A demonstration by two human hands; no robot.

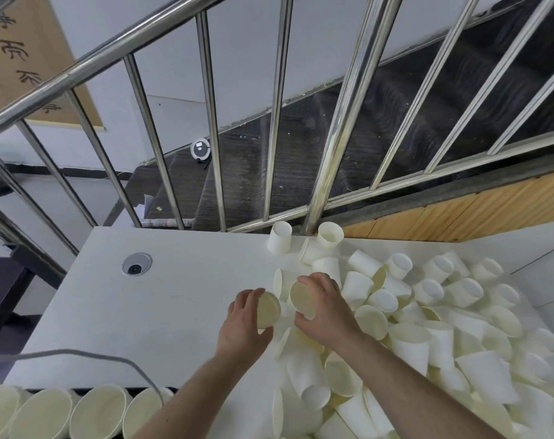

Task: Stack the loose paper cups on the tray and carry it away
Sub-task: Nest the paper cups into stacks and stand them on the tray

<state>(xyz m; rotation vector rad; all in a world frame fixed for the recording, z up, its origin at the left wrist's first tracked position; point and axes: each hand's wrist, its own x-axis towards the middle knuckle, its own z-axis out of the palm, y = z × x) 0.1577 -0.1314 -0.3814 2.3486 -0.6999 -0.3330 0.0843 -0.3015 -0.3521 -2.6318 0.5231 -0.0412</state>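
Note:
A big heap of loose white paper cups point(434, 315) covers the right half of the white table point(180, 280). My left hand point(244, 324) grips one cup point(267, 310) on its side, mouth facing right. My right hand point(328, 307) grips another cup point(302, 299) with its mouth facing left, close to the first. The two cups sit a small gap apart at the heap's left edge. Along the bottom left, a row of cup stacks point(70, 413) shows its open mouths; what they rest on is hidden.
A steel stair railing point(339, 128) stands right behind the table, with dark stairs below. A round cable grommet point(136, 263) is set in the tabletop at left. A grey cable point(89, 354) crosses the near left edge. Two upright cups point(280, 237) stand by the railing.

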